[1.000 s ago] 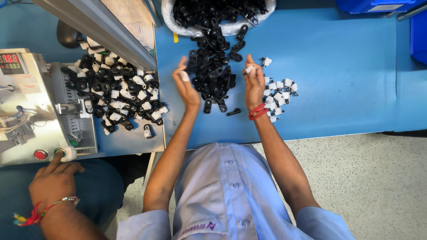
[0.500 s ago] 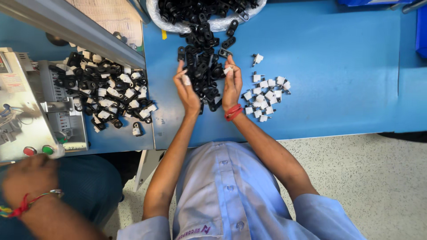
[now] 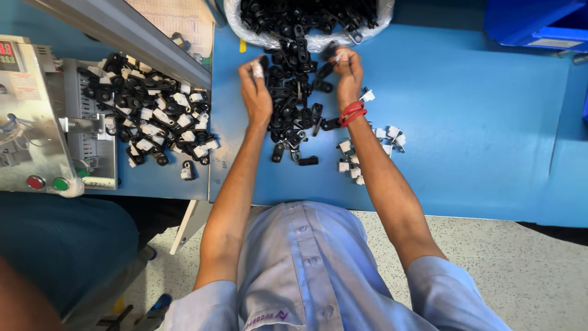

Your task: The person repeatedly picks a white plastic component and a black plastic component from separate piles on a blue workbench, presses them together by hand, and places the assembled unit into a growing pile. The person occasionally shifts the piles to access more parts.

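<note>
My left hand (image 3: pixel 257 98) is raised over a loose pile of black plastic clips (image 3: pixel 293 116) on the blue table (image 3: pixel 465 122), its fingertips pinched on a small white piece. My right hand (image 3: pixel 347 76), with a red band at the wrist, is pinched on a black clip at the pile's far end, just below an open white bag of black clips (image 3: pixel 306 18). A scatter of small white pieces (image 3: pixel 367 150) lies beside my right forearm.
On a second table to the left lies a heap of black-and-white parts (image 3: pixel 153 125) next to a grey machine (image 3: pixel 37 122) with red and green buttons. A blue bin (image 3: pixel 533 24) stands at the far right. A co-worker's blue-clad leg (image 3: pixel 61 245) fills the lower left.
Both hands have moved away from my body, up the pile toward the bag. The co-worker's hand at the lower left has gone out of view.
</note>
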